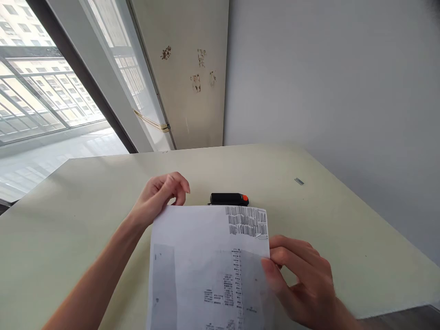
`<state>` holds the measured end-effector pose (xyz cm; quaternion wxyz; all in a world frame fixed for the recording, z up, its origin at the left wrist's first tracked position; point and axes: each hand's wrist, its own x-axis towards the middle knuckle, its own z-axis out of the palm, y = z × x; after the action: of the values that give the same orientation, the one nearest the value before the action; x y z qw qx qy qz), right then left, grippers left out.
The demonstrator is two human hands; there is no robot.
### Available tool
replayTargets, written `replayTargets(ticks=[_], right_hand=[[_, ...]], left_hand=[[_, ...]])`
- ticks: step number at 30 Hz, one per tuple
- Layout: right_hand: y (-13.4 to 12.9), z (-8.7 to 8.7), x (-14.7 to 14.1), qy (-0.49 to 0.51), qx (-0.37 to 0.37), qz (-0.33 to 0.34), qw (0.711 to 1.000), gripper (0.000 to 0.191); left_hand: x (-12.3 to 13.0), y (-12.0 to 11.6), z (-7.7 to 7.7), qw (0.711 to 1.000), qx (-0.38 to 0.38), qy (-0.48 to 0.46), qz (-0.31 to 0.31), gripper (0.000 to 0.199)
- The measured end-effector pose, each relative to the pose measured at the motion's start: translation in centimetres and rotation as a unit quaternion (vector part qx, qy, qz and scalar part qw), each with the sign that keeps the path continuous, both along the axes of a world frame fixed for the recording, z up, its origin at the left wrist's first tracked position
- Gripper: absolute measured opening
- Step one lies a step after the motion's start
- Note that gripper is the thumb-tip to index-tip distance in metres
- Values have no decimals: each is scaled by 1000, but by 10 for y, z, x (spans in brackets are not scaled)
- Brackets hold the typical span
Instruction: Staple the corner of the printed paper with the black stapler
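Observation:
A white sheet of paper [199, 229] with printed text and dense pen strokes in its upper right corner stands in front of me, its lower part cut off by the frame. My right hand [302, 275] pinches the sheet's right edge between thumb and fingers. At the upper left corner, my left hand [163, 195] is curled loosely, with nothing visible in its fingers. Just beyond the top edge lies a black stapler-like object [227, 198] with an orange-red end, partly hidden by the paper.
A small grey strip [299, 181], perhaps staples, lies on the pale table [337, 220] to the right. Behind the table are a grey wall [326, 78] and a panel with brown stains [195, 105]. Windows [51, 82] are at the left.

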<state>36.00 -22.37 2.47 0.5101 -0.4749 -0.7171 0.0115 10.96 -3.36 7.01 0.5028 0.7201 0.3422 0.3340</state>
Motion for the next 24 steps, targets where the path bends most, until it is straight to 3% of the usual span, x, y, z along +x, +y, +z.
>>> replayTargets(ticks=[3, 6, 8, 11, 14, 17, 24], right_hand=[[-2, -5, 14, -2, 0, -14, 1000, 22], [-6, -13, 31, -8, -13, -76, 997, 19], [-8, -19, 43, -9, -33, -122, 992, 15], [-11, -27, 59, 5, -68, -174, 982, 17], [-11, -32, 71, 25, -103, -210, 972, 24], [-10, -39, 80, 43, -132, -221, 965, 28], [11, -53, 98, 45, -202, -239, 949, 39]], left_hand=[[17, 15, -19, 998, -20, -11, 60, 59], [34, 22, -42, 987, 86, 78, 111, 44], [43, 19, -56, 978, 152, 118, 86, 34], [54, 11, -69, 973, 183, 141, 5, 44], [63, 6, -73, 972, 154, 161, -69, 46], [68, 7, -74, 977, 121, 149, -95, 40], [47, 13, -72, 977, 131, 167, -21, 33]])
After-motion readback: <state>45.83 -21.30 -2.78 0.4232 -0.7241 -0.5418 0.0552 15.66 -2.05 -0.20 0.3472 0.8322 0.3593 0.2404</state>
